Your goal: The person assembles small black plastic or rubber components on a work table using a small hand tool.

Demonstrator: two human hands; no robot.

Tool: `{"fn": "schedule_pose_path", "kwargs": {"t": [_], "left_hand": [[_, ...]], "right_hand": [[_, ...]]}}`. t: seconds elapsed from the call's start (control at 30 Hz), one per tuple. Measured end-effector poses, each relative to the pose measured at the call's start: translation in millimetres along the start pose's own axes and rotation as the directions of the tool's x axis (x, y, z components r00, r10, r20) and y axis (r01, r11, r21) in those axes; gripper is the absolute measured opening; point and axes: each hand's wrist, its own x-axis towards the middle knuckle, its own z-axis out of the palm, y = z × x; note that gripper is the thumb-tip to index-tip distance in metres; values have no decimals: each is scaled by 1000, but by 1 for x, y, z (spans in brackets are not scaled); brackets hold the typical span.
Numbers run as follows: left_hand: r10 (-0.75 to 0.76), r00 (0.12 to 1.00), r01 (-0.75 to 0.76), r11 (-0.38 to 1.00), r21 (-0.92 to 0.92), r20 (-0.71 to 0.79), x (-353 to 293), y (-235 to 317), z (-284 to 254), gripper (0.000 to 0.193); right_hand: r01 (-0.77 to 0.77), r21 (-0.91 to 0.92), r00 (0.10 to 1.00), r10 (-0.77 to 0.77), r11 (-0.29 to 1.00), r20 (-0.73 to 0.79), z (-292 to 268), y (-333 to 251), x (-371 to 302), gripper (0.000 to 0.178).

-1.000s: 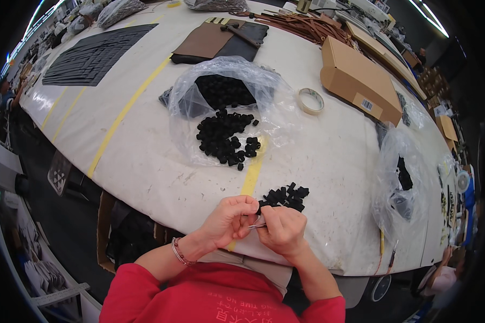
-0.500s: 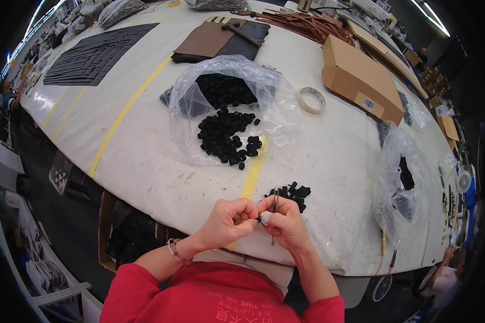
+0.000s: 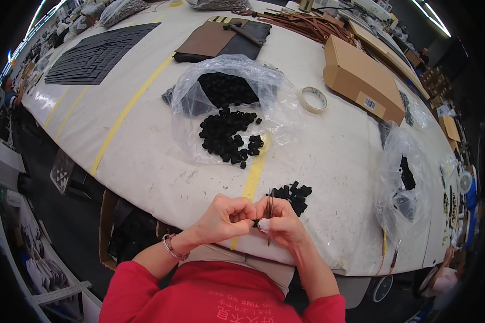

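Note:
Close together over the table's near edge, both my hands meet at a small black piece. My left hand pinches it between thumb and fingertips. Closed as well, my right hand carries slim metal tweezers upright through its fingers, and its white-wrapped thumb presses by the black piece. Just beyond the right hand lies a small heap of black pieces. Farther off, a clear plastic bag spills many small black rolled pieces onto the table.
A tape roll and cardboard box stand right of the bag. Another plastic bag lies at the right. Black strips and a hammer on brown and black sheets are at the far side.
My right hand and the tweezers have shifted slightly left. More of the black piece shows between my fingertips. The things on the table lie as before.

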Motion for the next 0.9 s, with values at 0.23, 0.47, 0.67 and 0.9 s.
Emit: {"fn": "schedule_pose_path", "kwargs": {"t": [0.23, 0.47, 0.67, 0.9], "left_hand": [[138, 989, -126, 973, 193, -46, -3, 1, 4, 7], [667, 741, -404, 536, 741, -79, 7, -20, 18, 15], [-165, 956, 87, 950, -300, -243, 4, -14, 9, 4], [-393, 918, 299, 596, -746, 54, 9, -12, 1, 13]], "right_hand": [[-23, -141, 999, 26, 990, 21, 2, -4, -2, 10], [190, -709, 853, -472, 680, -224, 22, 6, 7, 7], [81, -598, 949, -245, 797, -198, 19, -9, -7, 10], [-75, -672, 983, -59, 737, -175, 15, -16, -17, 16]]}}
